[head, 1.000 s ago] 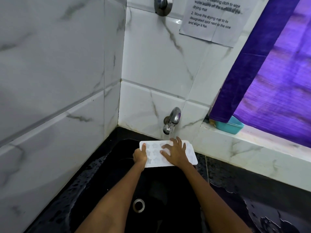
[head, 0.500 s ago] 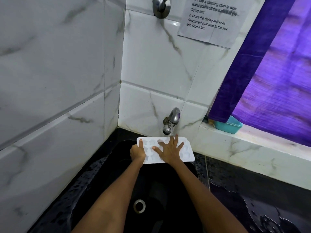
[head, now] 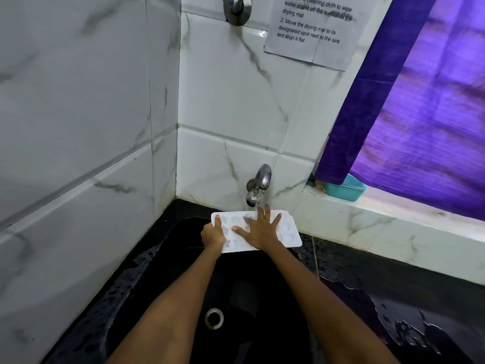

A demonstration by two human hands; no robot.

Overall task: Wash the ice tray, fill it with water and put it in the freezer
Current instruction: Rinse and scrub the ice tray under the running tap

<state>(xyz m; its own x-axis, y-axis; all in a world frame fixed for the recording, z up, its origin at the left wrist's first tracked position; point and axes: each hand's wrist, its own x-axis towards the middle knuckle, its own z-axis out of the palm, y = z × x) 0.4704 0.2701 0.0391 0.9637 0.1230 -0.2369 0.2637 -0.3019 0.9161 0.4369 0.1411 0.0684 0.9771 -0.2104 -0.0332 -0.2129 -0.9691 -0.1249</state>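
Note:
A white ice tray (head: pixel 290 231) with shaped cavities is held flat over the back of the black sink (head: pixel 183 271), right under the steel tap (head: pixel 258 185). My left hand (head: pixel 212 235) grips the tray's left end, thumb on top. My right hand (head: pixel 259 229) lies flat on the tray's middle with fingers spread, covering several cavities. A thin stream of water seems to fall from the tap by my right fingertips.
The sink drain (head: pixel 214 317) lies below my arms. White marble tiles close the left and back. A wet black counter (head: pixel 393 298) extends right. A teal tub (head: pixel 346 189) sits on the sill under a purple curtain (head: pixel 420 114). A paper note (head: pixel 312 27) hangs above.
My right hand has slid left across the tray and back toward the middle, fingers spreading wider. The tray shifted slightly toward the wall. My left hand kept its grip.

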